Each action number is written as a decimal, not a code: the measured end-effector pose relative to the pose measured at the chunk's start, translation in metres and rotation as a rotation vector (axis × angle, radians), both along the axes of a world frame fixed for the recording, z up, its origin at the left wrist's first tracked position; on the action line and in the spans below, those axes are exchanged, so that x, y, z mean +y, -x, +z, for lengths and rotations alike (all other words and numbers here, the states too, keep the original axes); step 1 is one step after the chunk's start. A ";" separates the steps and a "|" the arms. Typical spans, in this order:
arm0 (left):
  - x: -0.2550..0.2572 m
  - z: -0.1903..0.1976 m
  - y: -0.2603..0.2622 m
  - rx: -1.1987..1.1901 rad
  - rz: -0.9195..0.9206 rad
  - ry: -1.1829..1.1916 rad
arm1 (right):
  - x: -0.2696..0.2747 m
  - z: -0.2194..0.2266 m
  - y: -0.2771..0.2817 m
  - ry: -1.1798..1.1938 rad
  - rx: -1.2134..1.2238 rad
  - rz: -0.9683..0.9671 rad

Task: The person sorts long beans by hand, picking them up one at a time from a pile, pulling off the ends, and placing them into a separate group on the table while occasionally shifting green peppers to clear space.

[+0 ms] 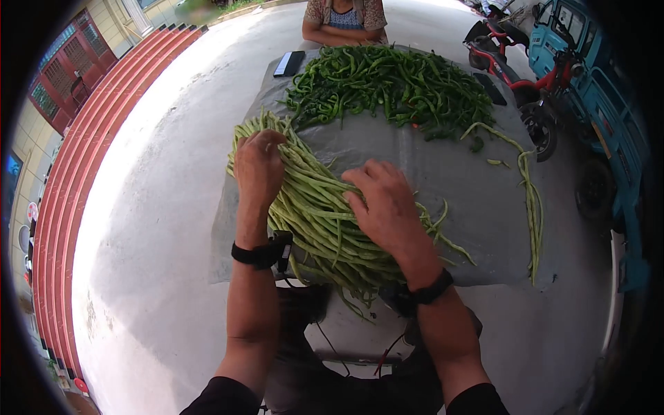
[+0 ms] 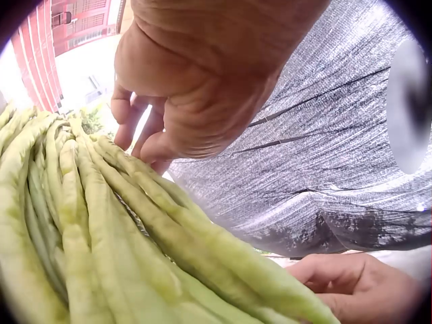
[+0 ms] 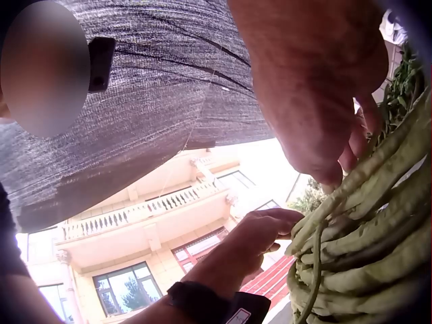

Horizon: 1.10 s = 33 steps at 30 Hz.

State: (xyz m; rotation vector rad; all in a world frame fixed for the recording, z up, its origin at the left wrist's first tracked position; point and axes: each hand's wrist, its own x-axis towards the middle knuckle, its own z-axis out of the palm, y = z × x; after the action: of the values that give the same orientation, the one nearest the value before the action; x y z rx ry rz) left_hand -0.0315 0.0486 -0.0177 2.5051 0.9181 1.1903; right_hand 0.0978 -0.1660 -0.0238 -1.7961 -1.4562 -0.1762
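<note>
Long green beans (image 1: 315, 207) lie in a thick, slanting heap on a grey-covered table (image 1: 443, 176). At the heap's upper left, my left hand (image 1: 259, 166) has bent fingers among the beans; the left wrist view shows this hand (image 2: 196, 88) with its fingertips at the upper beans (image 2: 155, 196). My right hand (image 1: 387, 204) rests over the heap's right side, thumb apart from the loosely bent fingers. In the right wrist view, this hand (image 3: 324, 88) touches the beans (image 3: 371, 236), its fingertips partly hidden behind them.
A pile of green peppers (image 1: 394, 86) covers the table's far side, with a phone (image 1: 289, 63) at its left and a dark one (image 1: 490, 89) at its right. Several beans (image 1: 532, 214) lie along the right edge. Beyond the table, a person (image 1: 344, 21) has folded arms.
</note>
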 end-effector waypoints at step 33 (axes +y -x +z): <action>-0.025 0.006 -0.028 -0.163 -0.121 0.201 | -0.332 -0.087 -0.229 0.481 0.165 -1.313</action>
State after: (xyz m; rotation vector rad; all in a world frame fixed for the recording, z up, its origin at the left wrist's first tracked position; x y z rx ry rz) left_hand -0.0036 0.0231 -0.0121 2.2358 0.7911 1.1801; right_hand 0.3270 -0.4976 -0.1107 -2.8226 0.0132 -0.3261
